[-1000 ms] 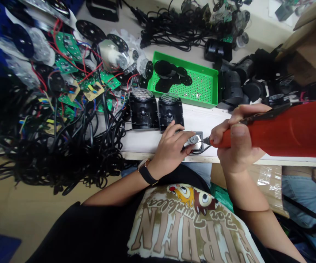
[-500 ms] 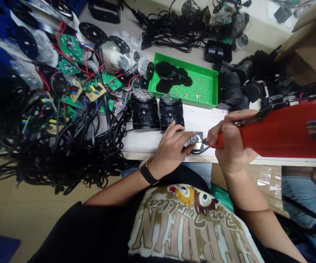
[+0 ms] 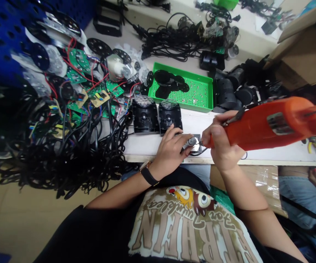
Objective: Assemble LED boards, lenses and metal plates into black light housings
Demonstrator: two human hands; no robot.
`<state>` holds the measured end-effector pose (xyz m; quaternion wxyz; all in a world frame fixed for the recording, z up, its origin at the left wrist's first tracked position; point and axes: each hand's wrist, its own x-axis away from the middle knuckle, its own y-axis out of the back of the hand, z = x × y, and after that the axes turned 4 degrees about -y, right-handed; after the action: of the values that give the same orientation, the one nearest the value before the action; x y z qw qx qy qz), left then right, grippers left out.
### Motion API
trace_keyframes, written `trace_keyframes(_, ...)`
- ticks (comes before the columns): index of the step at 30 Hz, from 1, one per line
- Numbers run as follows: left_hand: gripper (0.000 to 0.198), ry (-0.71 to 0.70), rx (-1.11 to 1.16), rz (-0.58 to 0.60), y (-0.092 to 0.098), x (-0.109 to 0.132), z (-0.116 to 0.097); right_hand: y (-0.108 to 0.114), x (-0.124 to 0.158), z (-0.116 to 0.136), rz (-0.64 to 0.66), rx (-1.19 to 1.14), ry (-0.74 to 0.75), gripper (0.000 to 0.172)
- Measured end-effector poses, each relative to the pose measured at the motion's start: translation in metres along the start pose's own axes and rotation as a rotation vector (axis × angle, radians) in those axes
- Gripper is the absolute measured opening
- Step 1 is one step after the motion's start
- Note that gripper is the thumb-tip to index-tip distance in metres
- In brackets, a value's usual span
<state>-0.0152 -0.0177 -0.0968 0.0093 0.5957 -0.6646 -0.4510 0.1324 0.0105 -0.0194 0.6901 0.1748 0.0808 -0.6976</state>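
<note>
Silver cylindrical motor [image 3: 192,141] on grey metal plate [image 3: 197,147], lower middle of frame, at white bench edge [image 3: 147,153]. Left hand [image 3: 170,153]: fingers lightly spread, tips pressed on motor. Right hand [image 3: 223,142]: fingers wrapped round orange electric screwdriver [image 3: 267,124], bit touching motor. Two black plastic housings [image 3: 144,117] just above left hand, green perforated tray [image 3: 182,87] beyond.

Orange-red power tool [image 3: 267,124] in the right hand [image 3: 223,140]; bright green perforated tray [image 3: 185,105] beyond the left hand [image 3: 170,153].
</note>
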Motion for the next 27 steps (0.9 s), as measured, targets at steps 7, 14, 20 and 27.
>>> trace_keyframes(7,0.027,0.019,0.02,0.032,0.002,-0.002,-0.001,-0.008,0.0,0.005,-0.135,-0.169,0.025,0.022)
trace_keyframes(14,0.027,0.024,-0.005,0.05,0.002,-0.003,-0.001,-0.004,-0.006,0.01,-0.115,-0.163,-0.003,0.035)
trace_keyframes(20,0.034,0.028,0.005,0.132,0.008,-0.004,0.0,0.008,-0.016,0.03,-0.238,-0.143,0.045,0.041)
trace_keyframes(27,0.044,0.026,0.055,0.222,0.016,-0.012,-0.002,0.01,-0.022,0.025,-0.196,-0.206,0.066,0.032)
